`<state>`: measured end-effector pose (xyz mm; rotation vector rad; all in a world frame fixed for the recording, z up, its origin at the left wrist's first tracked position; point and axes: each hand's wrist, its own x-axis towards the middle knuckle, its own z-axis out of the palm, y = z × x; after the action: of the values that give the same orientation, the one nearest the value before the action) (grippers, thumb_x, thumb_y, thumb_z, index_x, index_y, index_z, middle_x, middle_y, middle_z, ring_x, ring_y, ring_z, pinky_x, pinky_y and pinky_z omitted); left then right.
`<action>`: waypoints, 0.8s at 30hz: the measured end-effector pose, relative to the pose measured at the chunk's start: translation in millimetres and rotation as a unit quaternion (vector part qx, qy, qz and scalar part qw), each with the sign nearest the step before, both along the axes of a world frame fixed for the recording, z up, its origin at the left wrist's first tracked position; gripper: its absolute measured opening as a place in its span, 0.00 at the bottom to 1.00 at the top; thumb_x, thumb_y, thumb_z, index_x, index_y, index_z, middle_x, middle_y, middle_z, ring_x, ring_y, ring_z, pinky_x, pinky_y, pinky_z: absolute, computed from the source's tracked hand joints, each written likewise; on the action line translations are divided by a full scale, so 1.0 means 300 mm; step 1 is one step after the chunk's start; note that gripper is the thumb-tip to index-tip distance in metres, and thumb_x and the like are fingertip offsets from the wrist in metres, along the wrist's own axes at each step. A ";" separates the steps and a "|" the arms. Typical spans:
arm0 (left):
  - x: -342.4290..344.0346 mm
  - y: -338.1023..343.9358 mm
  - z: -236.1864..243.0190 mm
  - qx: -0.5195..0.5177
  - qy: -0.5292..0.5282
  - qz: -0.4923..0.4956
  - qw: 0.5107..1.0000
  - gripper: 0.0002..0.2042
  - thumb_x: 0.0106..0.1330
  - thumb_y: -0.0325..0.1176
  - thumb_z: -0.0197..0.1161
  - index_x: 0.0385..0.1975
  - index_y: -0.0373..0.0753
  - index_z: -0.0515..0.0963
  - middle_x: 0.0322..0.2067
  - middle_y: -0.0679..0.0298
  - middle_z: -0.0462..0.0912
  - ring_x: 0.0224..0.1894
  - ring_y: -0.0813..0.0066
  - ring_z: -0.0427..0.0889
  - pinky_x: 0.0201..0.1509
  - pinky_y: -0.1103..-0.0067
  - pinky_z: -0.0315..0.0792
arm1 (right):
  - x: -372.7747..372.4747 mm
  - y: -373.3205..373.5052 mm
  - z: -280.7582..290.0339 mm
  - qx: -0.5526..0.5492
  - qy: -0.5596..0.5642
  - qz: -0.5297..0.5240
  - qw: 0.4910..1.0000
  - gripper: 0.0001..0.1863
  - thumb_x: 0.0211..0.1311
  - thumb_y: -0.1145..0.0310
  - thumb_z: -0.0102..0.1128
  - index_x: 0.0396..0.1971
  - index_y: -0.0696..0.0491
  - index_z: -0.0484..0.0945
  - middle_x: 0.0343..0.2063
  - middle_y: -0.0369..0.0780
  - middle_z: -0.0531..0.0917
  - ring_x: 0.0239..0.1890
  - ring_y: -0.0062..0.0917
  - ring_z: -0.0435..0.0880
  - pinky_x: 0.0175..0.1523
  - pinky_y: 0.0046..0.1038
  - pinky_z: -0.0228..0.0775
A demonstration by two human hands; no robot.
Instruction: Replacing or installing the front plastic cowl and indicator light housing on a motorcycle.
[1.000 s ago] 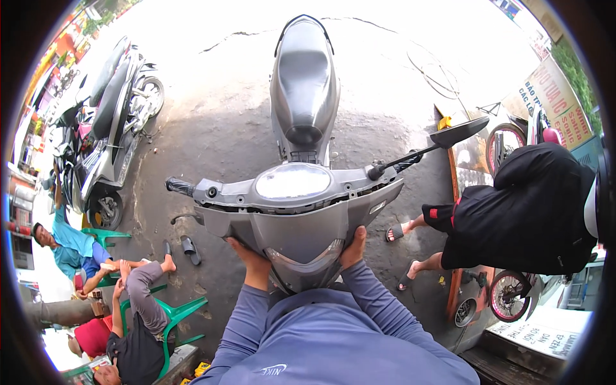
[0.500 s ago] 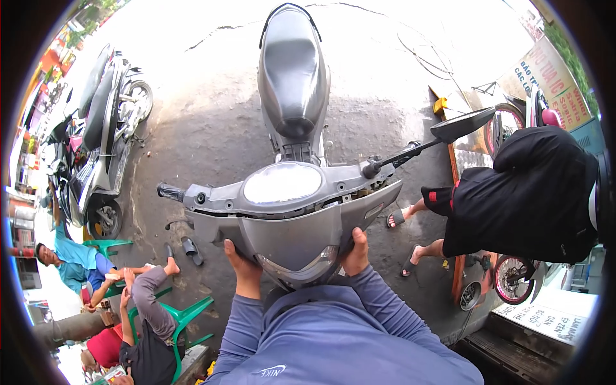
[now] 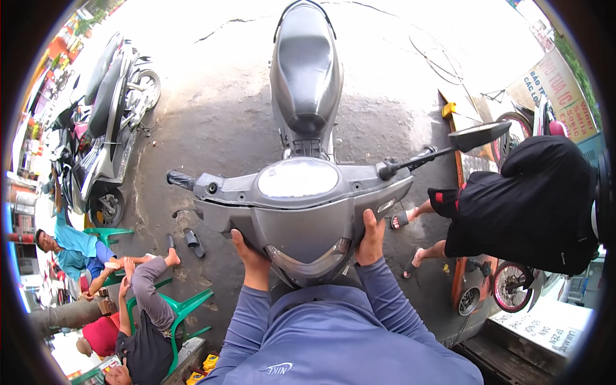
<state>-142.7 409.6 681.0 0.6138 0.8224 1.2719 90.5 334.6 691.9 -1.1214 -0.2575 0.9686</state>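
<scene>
A grey scooter stands before me, its seat (image 3: 307,83) pointing away. The front handlebar cover (image 3: 301,231), with a V-shaped clear headlight lens (image 3: 308,262), sits against the rear handlebar cover (image 3: 240,191) with only a thin seam showing. My left hand (image 3: 253,260) clasps its lower left side, thumb up; my right hand (image 3: 370,242) clasps the lower right side the same way. The other fingers are mostly hidden beneath. A white-glaring gauge (image 3: 298,178) lies in the middle. The left grip (image 3: 181,179) and a mirror (image 3: 480,136) on the right stick out.
Parked scooters (image 3: 102,128) line the left. Seated people and green plastic chairs (image 3: 183,311) are at lower left, by a dark slipper (image 3: 194,242). On the right a person in black clothing (image 3: 526,205) bends near a motorbike wheel (image 3: 511,287).
The gap between the front and rear handlebar covers has closed, most clearly on the right. My right hand has shifted slightly up along the cover. The whole view has moved a little.
</scene>
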 end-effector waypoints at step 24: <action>-0.006 0.113 0.020 -0.194 -0.119 0.114 0.967 0.40 0.64 0.74 0.38 0.67 0.49 0.61 0.64 0.65 0.64 0.64 0.63 0.65 0.67 0.65 0.59 | 0.007 -0.038 -0.212 0.038 -0.008 -0.063 0.997 0.40 0.58 0.38 0.58 0.58 0.57 0.68 0.49 0.40 0.78 0.50 0.29 0.79 0.55 0.34 0.72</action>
<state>-144.5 443.4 687.0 0.0504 0.9268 1.3140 92.7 323.2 628.2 -1.0626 -0.2331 0.8323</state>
